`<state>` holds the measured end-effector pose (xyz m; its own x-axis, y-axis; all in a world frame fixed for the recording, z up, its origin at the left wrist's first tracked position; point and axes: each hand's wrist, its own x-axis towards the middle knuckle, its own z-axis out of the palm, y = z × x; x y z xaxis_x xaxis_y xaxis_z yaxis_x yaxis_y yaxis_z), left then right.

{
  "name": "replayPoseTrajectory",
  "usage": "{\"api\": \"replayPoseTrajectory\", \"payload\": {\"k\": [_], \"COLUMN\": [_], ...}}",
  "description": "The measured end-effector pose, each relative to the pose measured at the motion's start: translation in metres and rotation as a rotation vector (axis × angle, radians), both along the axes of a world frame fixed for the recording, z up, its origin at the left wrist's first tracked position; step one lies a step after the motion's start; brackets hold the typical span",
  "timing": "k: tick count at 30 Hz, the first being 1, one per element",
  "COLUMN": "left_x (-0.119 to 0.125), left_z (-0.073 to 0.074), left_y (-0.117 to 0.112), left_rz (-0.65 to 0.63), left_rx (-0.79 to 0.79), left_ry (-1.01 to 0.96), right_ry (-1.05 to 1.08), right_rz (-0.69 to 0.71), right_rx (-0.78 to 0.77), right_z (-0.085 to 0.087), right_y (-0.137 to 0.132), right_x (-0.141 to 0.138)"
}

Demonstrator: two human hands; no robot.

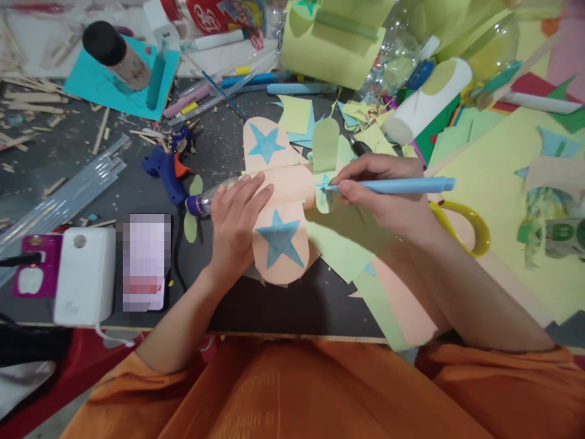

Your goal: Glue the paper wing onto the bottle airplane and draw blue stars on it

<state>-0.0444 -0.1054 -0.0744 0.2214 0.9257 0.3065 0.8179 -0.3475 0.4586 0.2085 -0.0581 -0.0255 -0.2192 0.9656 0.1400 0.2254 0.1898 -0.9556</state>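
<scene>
A paper aeroplane model (278, 201) lies on the dark table. Its body is a plastic bottle with a purple cap (197, 205), wrapped in peach paper, and both peach wings carry a blue star. My left hand (237, 219) rests on the body near the front wing, fingers flat and pressing down. My right hand (388, 195) is closed round a light-blue pen (393, 185). The pen's tip touches a small blue star on the pale-green tail piece (323, 195).
A blue glue gun (167, 171) lies left of the model. Yellow-handled scissors (470, 225) sit under my right wrist. Paper scraps, green sheets (498, 183), a white roll (425, 100), clear glue sticks (68, 195), a white charger (85, 274) and a phone (144, 262) crowd the table.
</scene>
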Motion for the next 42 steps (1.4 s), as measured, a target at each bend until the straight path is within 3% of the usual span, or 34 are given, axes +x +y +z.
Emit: {"api": "replayPoseTrajectory", "payload": {"k": [32,42], "left_x": [-0.0002,-0.0007], "left_z": [-0.0006,-0.0005], "left_y": [0.0000,0.0004], "left_rz": [0.004,0.002], "left_rx": [0.071,0.057], "left_ry": [0.002,0.027], "right_ry": [0.048,-0.048], "right_rz": [-0.030,0.010], "right_rx": [-0.018,-0.042], "right_z": [-0.0039,-0.0023], "right_y": [0.0025,0.0032], "right_x": [0.0006,0.0051]}}
